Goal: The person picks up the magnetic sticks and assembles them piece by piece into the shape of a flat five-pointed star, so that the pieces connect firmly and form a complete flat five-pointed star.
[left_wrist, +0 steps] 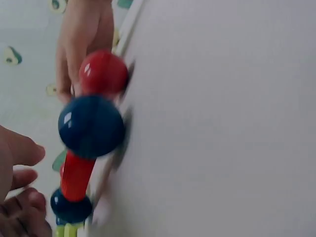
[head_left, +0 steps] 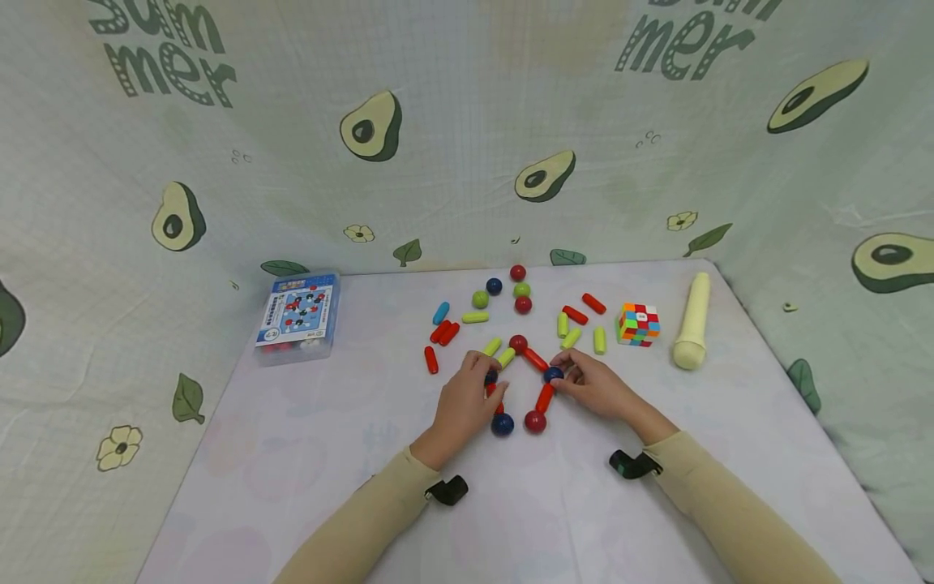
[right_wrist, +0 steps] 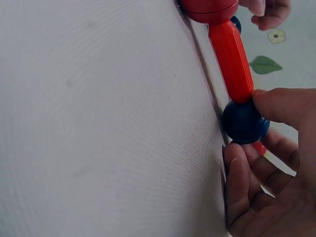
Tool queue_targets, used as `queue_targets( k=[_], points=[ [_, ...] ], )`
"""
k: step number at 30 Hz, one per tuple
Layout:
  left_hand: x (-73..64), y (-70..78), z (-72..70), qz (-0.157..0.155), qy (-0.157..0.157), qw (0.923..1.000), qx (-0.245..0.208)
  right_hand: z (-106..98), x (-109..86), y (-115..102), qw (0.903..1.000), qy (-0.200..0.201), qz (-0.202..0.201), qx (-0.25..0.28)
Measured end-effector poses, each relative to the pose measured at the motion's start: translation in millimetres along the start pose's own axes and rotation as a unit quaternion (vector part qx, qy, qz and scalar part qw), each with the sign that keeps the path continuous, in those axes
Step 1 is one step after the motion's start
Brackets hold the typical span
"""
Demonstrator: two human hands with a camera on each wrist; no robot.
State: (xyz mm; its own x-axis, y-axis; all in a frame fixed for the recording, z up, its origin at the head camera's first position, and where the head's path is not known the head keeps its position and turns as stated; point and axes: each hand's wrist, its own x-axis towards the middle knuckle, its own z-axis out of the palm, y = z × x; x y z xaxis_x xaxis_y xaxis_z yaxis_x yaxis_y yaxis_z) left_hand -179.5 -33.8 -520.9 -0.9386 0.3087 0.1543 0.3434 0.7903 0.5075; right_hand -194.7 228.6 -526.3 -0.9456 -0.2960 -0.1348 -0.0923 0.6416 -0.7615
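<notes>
Box (head_left: 297, 320) at far left of the counter (head_left: 328, 422). Then loose red rods (head_left: 431, 360). Left hand (head_left: 467, 399) next: fingers apart, just beside a blue-ball pair (head_left: 502, 424) joined by a red link (left_wrist: 78, 177); gap to the far ball shows in left wrist view. Right of that, bent chain: top red ball (head_left: 518, 344), link, mid blue ball (head_left: 554, 375), link, near red ball (head_left: 535, 422). Right hand (head_left: 600, 386) has fingers narrow, pinching mid blue ball. Cube (head_left: 638, 324), then cream stick (head_left: 694, 320).

Outside bx (head_left: 328, 320): 10 balls (head_left: 523, 305), 15 rods (head_left: 475, 317)
</notes>
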Motion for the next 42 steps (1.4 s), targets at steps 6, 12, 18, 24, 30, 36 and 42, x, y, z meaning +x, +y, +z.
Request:
queue_targets(
  k=[6,12,18,24,30,36,42],
  points=[
    [7.7,-19.7,1.6,-0.042,-0.032,0.9983,-0.025,0.3,-1.2,-0.1,1.0,-0.002,0.002,0.0],
    [11.6,-30.0,4.6,-0.065,-0.038,0.9951,-0.064,-0.2,-0.6,-0.2,1.0,-0.003,0.001,-0.003],
    [12.3,-33.2,3.2,-0.083,-0.019,0.9922,-0.091,-0.2,-0.8,-0.9,0.9999,-0.003,0.011,-0.003],
    [17.0,-34.2,-1.2,-0.085,0.0,0.9917,-0.096,0.2,-0.4,-0.4,0.9999,0.0,0.015,-0.001],
    [38.4,-33.6,-6.7,-0.098,0.018,0.9927,-0.068,-0.8,-0.9,-0.9,0.9998,-0.001,0.018,0.0],
    [63.0,-32.1,-4.3,-0.124,-0.027,0.9907,-0.048,-1.5,-0.7,0.1,0.9998,-0.001,0.018,0.003],
    [76.5,-35.8,-1.2,-0.146,-0.049,0.9866,-0.054,-1.7,-0.4,-0.6,0.9998,-0.004,0.018,0.007]
  ],
)
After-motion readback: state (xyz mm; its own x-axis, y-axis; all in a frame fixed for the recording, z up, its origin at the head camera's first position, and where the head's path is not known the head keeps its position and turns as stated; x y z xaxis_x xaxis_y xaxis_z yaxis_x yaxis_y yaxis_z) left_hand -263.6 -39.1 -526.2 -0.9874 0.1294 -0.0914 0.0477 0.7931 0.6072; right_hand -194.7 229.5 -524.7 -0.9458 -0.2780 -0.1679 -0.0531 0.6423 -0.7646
